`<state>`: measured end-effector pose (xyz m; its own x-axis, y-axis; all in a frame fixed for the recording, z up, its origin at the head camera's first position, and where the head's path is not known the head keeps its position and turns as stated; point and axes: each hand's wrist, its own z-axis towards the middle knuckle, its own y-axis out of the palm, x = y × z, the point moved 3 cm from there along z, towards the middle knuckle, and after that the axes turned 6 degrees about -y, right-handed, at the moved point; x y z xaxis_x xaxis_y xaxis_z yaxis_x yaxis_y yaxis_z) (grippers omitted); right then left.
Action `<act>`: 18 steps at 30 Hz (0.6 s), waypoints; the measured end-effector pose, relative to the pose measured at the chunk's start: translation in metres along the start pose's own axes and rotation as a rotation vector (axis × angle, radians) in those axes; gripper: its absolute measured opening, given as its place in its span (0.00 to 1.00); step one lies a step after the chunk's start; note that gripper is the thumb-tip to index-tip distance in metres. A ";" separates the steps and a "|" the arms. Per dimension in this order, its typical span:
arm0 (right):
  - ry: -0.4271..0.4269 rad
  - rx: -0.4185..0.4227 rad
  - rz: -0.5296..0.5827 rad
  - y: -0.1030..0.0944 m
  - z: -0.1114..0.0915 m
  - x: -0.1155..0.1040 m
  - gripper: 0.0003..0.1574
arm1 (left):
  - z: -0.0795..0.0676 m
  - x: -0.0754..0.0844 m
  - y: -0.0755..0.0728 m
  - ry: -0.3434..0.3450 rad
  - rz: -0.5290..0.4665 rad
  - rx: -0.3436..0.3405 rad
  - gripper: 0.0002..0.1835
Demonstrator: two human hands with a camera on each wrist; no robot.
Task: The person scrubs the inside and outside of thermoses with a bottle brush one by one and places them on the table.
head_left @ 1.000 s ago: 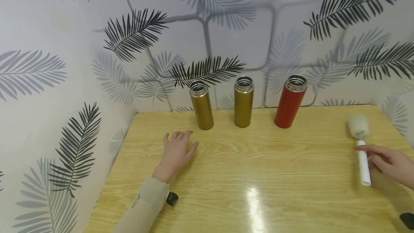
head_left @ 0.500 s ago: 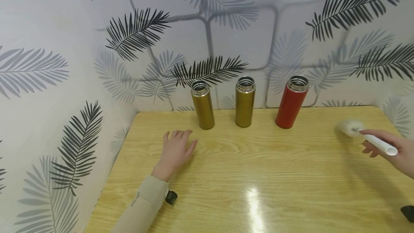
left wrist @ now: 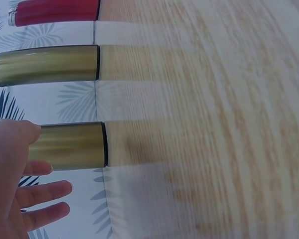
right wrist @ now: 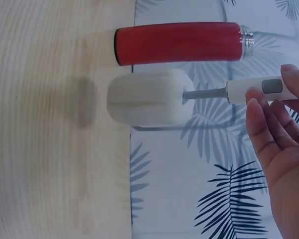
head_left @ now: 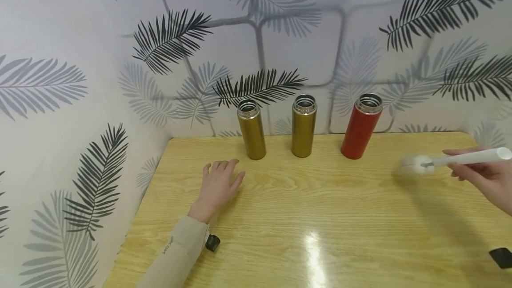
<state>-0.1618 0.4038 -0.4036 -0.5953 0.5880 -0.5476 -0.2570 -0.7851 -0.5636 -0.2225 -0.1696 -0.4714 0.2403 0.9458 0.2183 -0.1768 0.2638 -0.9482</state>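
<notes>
White tubular-handled brush with a pale, rounded sponge head point(head_left: 460, 160): held aslant above the pale wood-grained tabletop point(head_left: 280, 217), to the right of the flasks; its head is blurred.
Right hand point(head_left: 494, 183): clamped by thumb and fingertips on the brush handle; if the pinch were too light, the smooth-looking handle could be twisted or dropped.
Tall red cylindrical flask with a silvery threaded neck point(head_left: 361, 130): stood upright, nearest the sponge head; it could be toppled by a low sweep.
Left hand point(head_left: 216, 188): well apart from the right, fingers spread, nothing gripped; contact with the tabletop cannot be told.
Left gold cylindrical flask point(head_left: 253, 137): nearest those fingers; it could be nudged by a careless stretch.
Middle gold cylindrical flask point(head_left: 303, 132): uncapped like its neighbours; any contents, not shown, could be spilled.
</notes>
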 end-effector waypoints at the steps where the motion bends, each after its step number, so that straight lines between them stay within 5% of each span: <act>1: 0.001 -0.003 -0.022 0.000 0.002 -0.002 0.33 | 0.000 0.000 0.000 -0.002 -0.002 -0.004 0.25; 9: 0.069 -0.040 -0.086 0.004 0.014 -0.019 0.14 | 0.009 -0.001 -0.004 -0.006 -0.039 -0.009 0.25; 18: 0.109 -0.093 -0.090 0.013 0.029 -0.037 0.12 | 0.026 -0.008 -0.004 -0.018 -0.061 0.014 0.24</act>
<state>-0.1657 0.3665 -0.3725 -0.4852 0.6768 -0.5536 -0.2314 -0.7100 -0.6652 -0.2490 -0.1737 -0.4633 0.2342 0.9312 0.2793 -0.1761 0.3232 -0.9298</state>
